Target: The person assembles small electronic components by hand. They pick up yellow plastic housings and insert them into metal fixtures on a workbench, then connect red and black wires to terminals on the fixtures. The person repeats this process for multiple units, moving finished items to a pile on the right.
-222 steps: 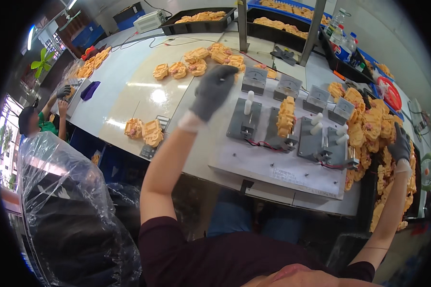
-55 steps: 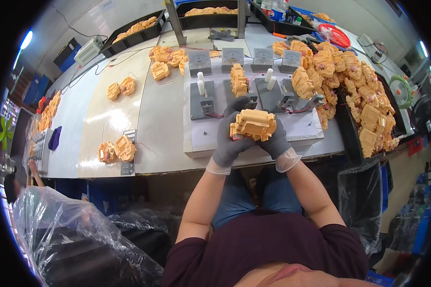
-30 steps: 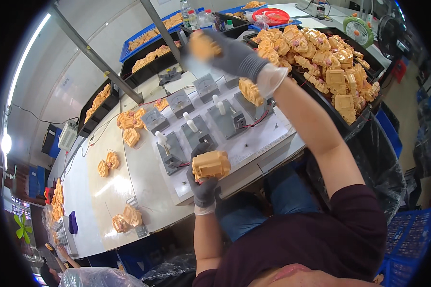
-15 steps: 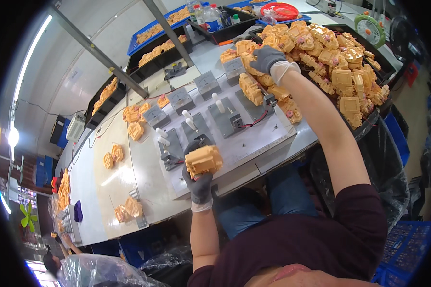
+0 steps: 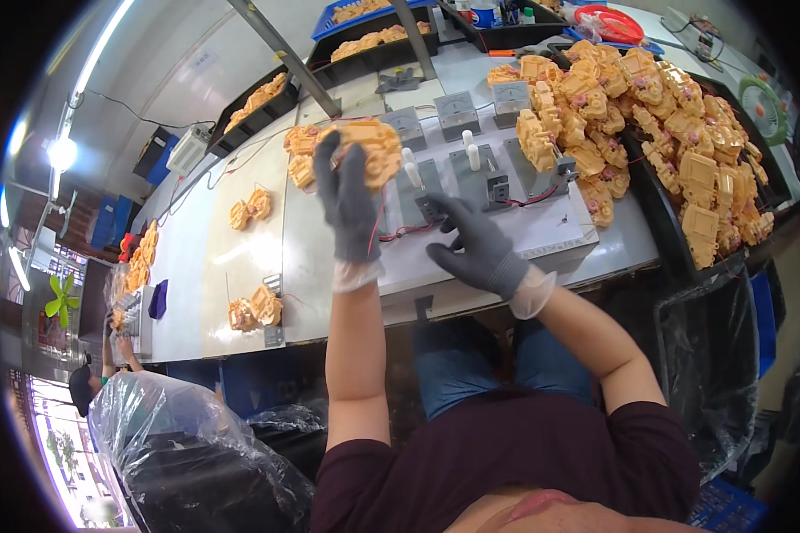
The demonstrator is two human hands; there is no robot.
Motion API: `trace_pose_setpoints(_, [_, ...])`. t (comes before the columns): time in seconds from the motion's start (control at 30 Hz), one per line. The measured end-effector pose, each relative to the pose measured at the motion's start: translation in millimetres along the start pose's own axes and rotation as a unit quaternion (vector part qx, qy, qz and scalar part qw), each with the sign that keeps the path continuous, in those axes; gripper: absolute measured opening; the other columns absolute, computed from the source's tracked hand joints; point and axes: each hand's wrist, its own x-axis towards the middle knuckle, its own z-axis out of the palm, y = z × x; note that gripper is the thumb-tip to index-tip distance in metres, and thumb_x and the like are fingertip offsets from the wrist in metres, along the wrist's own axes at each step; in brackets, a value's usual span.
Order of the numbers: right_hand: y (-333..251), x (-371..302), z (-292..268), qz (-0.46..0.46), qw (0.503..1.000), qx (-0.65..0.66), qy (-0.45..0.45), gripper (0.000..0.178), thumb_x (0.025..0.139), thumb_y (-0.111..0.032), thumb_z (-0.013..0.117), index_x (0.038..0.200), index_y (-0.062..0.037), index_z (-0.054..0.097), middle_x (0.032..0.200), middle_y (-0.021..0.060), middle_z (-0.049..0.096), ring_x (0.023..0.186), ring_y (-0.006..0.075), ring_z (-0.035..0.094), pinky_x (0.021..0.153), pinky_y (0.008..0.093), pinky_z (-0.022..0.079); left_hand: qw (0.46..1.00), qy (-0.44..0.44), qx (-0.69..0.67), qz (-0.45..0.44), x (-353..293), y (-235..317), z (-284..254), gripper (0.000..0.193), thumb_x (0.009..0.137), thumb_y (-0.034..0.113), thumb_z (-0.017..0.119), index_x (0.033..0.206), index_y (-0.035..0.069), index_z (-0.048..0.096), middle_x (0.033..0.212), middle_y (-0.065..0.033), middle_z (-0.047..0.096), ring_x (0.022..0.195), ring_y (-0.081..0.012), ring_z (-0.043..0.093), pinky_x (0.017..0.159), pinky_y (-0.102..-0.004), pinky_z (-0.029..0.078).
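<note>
Orange plastic part (image 5: pixel 373 149) sits in the left hand (image 5: pixel 350 197), seen across the back left corner of the white board (image 5: pixel 542 231). Gray-gloved fingers point upward, clamped on the part; their exact contact points are partly hidden. Thin red wire (image 5: pixel 380 218) shows just beside this glove.

Right hand (image 5: pixel 478 247), also gray-gloved, is over the front half of the board. Fingers apart, thumb split from the index; nearest item is a gray block (image 5: pixel 428 188) with white pegs (image 5: pixel 409 165).

Dial boxes (image 5: pixel 456 111) line the board's back edge. Rightmost block (image 5: pixel 547 179) carries a second orange part (image 5: pixel 535 140), upright.

Toward the right edge of the surface (image 5: pixel 187 258): black tray (image 5: pixel 665 226), heaped with like parts (image 5: pixel 711 169); another heap (image 5: pixel 587 98) lies between the tray's left edge and the board.

Left of the board: one pair of parts (image 5: pixel 256 307) near the surface's front edge, a second pair (image 5: pixel 251 209) farther back, a small cluster (image 5: pixel 300 160) behind the left hand. Filled black trays (image 5: pixel 324 78) stand along the back edge. Purple cloth (image 5: pixel 158 299) lies near the left end.
</note>
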Motion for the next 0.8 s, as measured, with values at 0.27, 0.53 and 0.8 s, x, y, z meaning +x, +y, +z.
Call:
trace_pose_setpoints(0.27, [33, -1, 11, 0.033, 0.974, 0.221, -0.025, 0.052, 0.073, -0.004, 0.064, 0.122, -0.0034, 0.048, 0.101, 0.0052, 0.057, 0.074, 0.0081, 0.053, 0.068, 0.0229, 0.047, 0.880, -0.171, 0.422, 0.133, 15, -39, 26, 0.041, 0.083, 0.026, 0.059, 0.114, 0.000, 0.054, 0.128, -0.0215, 0.043, 0.113, -0.0352, 0.050, 0.094, -0.0377, 0.041])
trace_pose_setpoints(0.53, [34, -1, 10, 0.038, 0.961, 0.269, -0.053, 0.046, 0.072, -0.003, 0.064, 0.116, -0.0001, 0.050, 0.099, 0.0037, 0.058, 0.072, 0.0052, 0.052, 0.064, 0.0197, 0.045, 0.844, -0.260, 0.461, 0.088, 14, -55, 8, 0.048, 0.085, 0.032, 0.054, 0.124, 0.005, 0.046, 0.137, -0.0240, 0.036, 0.111, -0.0427, 0.050, 0.090, -0.0420, 0.043])
trace_pose_setpoints(0.8, [32, 0, 21, 0.051, 0.991, -0.114, -0.037, 0.034, 0.074, -0.015, 0.069, 0.105, -0.0080, 0.057, 0.098, 0.0097, 0.062, 0.086, 0.0262, 0.062, 0.073, 0.0369, 0.050, 0.919, -0.047, 0.319, 0.227, -57, -18, 10, 0.044, 0.088, 0.017, 0.053, 0.126, -0.002, 0.043, 0.126, -0.0200, 0.044, 0.102, -0.0271, 0.052, 0.084, -0.0348, 0.044])
